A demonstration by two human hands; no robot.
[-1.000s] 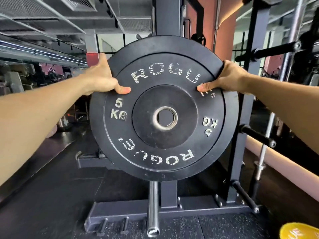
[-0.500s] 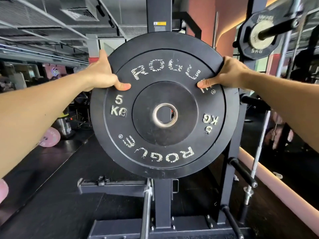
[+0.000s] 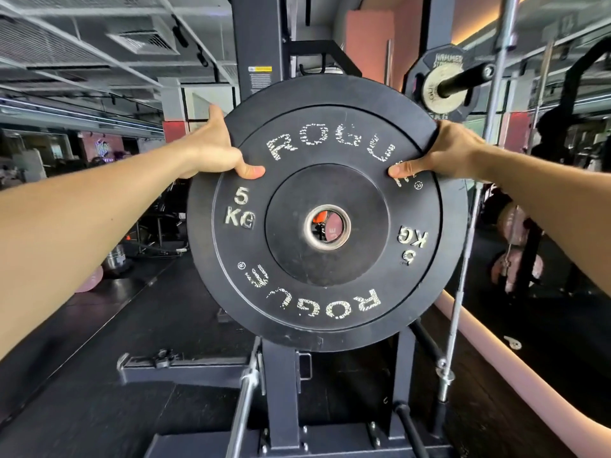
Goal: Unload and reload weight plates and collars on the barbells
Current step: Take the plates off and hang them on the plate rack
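Holding the 5 kg plate (image 3: 327, 213) upright before the rack upright (image 3: 258, 44), left hand (image 3: 211, 150) and right hand (image 3: 443, 153) each grip its rim (thumbs in front); it sits on no sleeve, so seating it remains.

a black bumper plate (image 3: 327, 213) is held upright, its flat face toward the camera, raised in front of a dark rack upright. worn white lettering reads "rogue" at top and bottom and "5 kg" at left and right. a steel ring lines its centre hole. it tilts slightly, its rim gripped on both upper sides.
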